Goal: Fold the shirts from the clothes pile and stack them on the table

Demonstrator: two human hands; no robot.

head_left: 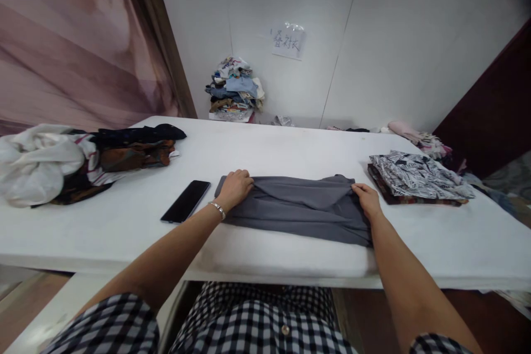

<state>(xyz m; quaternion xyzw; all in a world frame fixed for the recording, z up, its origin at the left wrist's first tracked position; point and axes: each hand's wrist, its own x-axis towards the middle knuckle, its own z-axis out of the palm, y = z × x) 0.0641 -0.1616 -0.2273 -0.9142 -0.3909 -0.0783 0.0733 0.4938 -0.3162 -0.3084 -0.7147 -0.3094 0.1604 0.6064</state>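
Observation:
A grey shirt [298, 207] lies folded into a long strip across the white table in front of me, with loose creases along it. At its upper left part, my left hand [235, 189] has its fingers curled on the cloth. My right hand [367, 200] pinches the upper right corner between thumb and fingers. Fabric hides the fingertips of both hands in part. Just left of the shirt, a black phone [186, 201] rests flat, close to my left wrist.
Rumpled clothes [128, 152] are heaped at the table's left end. To the right sits a stack of folded clothes [418, 177], a black-and-white printed one on top. Behind the white table [290, 146], a tall clothes pile [236, 88] stands against the wall below a handwritten paper sign [288, 41].

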